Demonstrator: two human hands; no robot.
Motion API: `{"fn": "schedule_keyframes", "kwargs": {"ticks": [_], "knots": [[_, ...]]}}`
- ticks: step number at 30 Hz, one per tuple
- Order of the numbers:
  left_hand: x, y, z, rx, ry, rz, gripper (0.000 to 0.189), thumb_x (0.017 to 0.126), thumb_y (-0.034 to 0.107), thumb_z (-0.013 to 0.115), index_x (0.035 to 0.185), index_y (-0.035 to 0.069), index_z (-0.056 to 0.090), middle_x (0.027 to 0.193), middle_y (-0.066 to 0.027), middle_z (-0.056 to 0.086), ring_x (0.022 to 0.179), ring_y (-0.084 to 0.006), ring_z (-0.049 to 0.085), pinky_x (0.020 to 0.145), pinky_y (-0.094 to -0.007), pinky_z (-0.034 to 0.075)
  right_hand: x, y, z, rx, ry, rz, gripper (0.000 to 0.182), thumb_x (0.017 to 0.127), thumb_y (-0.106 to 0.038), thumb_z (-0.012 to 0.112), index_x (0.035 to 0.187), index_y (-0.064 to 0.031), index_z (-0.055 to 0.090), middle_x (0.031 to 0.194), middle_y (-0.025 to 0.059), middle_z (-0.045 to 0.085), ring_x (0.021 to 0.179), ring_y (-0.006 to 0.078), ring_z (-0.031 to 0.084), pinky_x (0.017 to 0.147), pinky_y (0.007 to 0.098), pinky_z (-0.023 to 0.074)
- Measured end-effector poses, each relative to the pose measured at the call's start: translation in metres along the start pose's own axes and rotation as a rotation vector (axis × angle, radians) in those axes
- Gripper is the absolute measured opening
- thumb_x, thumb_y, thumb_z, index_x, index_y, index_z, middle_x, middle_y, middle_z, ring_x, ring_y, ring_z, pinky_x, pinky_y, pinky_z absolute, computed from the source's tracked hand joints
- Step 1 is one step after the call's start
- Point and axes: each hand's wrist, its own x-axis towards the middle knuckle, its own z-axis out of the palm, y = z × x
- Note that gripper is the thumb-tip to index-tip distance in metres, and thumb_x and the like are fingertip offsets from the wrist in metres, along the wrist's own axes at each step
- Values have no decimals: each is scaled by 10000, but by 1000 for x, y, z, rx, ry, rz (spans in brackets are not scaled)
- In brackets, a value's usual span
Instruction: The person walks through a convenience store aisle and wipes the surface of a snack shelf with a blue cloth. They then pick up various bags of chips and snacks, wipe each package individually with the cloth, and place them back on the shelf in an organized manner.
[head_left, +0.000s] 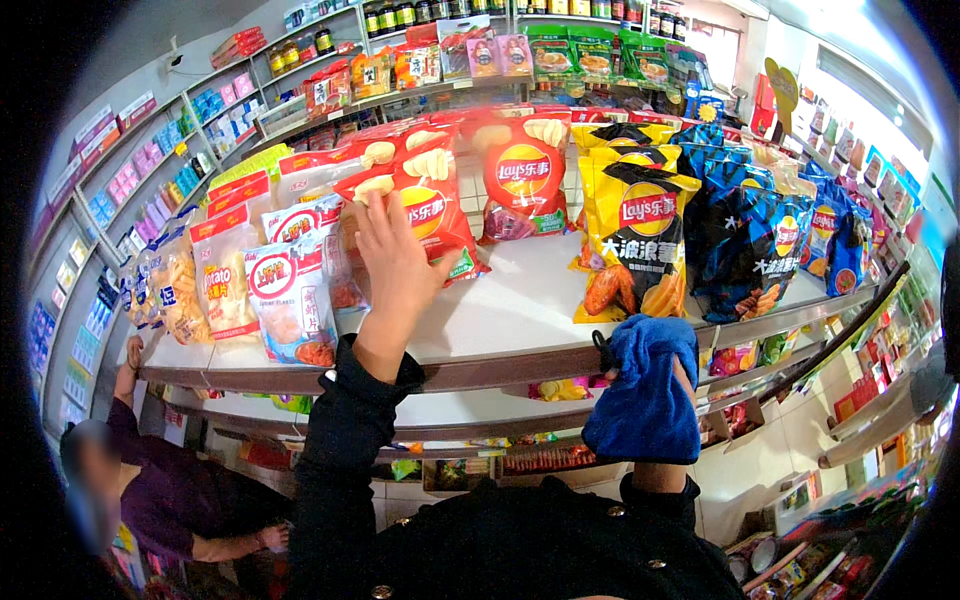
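My left hand (397, 259) reaches over the white shelf, fingers spread, against the front of a red Lay's potato chip bag (431, 202); whether it grips the bag I cannot tell. A blue cloth (649, 397) is in my right hand (684, 379), which the cloth mostly covers, at the shelf's front edge. Just behind the cloth stand yellow and black Lay's bags (637, 232). Another red Lay's bag (525, 176) stands farther back, between the two groups. Left of my left hand is a white and blue snack bag (292, 304).
Clear snack bags (184, 289) line the shelf (480, 330) at left, dark blue chip bags (757, 255) at right. Behind are shelves of packets and jars. A person (180, 495) is low at the left; another person's arm (874, 420) shows at right.
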Motion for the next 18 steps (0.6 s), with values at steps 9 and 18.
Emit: {"fn": "schedule_keyframes", "kwargs": {"ticks": [9, 18], "knots": [[17, -20, 6, 215, -292, 116, 1244, 483, 455, 868, 1472, 138, 185, 1512, -270, 25, 1377, -498, 49, 1082, -620, 125, -29, 26, 2, 500, 32, 419, 367, 963, -260, 478, 1187, 23, 545, 1152, 144, 602, 1030, 261, 589, 931, 392, 462], [53, 74, 70, -759, -174, 22, 903, 619, 274, 817, 1307, -55, 334, 1263, -289, 439, 1209, -406, 427, 1002, -445, 364, -47, 40, -5, 281, -3, 345, 333, 940, -219, 523, 1181, 7, 563, 1161, 138, 608, 1048, 226, 584, 947, 379, 438]]}}
